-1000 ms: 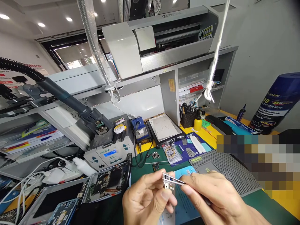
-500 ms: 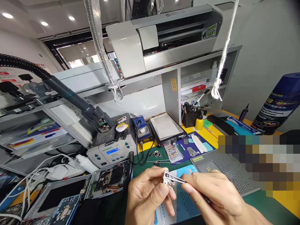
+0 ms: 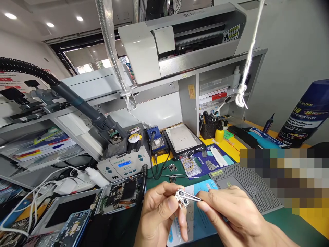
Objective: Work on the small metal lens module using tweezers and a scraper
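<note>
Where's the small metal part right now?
Head view, bottom centre: the small metal part sits between the left hand and the tweezers held by the right hand, above the blue card.

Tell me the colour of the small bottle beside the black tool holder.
The bottle is yellow, clearest in the head view.
</note>
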The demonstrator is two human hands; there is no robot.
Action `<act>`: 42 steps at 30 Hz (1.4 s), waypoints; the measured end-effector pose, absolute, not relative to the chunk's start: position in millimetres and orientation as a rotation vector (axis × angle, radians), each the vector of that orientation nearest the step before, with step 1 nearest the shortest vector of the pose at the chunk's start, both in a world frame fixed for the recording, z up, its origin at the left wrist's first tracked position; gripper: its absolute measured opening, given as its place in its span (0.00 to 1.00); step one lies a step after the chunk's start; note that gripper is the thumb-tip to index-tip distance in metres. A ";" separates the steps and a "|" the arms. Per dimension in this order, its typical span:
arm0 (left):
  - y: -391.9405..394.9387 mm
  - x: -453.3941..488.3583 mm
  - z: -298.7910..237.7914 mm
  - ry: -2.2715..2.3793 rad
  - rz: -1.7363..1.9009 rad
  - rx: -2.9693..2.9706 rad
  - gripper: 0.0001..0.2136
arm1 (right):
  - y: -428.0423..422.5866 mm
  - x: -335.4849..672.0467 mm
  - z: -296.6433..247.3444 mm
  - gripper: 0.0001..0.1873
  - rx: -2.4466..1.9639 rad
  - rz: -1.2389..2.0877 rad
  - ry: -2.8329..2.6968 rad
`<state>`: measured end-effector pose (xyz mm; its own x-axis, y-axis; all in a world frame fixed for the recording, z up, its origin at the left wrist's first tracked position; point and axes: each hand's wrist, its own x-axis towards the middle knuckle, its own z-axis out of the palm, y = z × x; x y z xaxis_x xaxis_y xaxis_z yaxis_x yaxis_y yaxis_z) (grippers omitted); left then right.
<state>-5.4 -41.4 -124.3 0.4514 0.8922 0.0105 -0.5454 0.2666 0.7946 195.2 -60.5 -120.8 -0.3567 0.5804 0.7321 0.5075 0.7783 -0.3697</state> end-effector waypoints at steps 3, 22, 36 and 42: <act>-37.5 -3.0 -127.8 0.470 1.009 0.821 0.12 | -60.9 194.5 -120.6 0.13 -0.796 0.095 -2.024; -47.0 5.8 -118.3 0.692 1.248 1.017 0.18 | -60.2 190.8 -121.4 0.12 -0.855 0.120 -1.968; -55.4 29.6 -123.1 1.000 1.569 1.202 0.12 | -60.7 191.8 -121.1 0.11 -0.870 0.140 -1.915; -56.9 27.7 -123.3 0.997 1.581 1.244 0.11 | -59.8 191.8 -119.6 0.12 -0.834 0.159 -1.923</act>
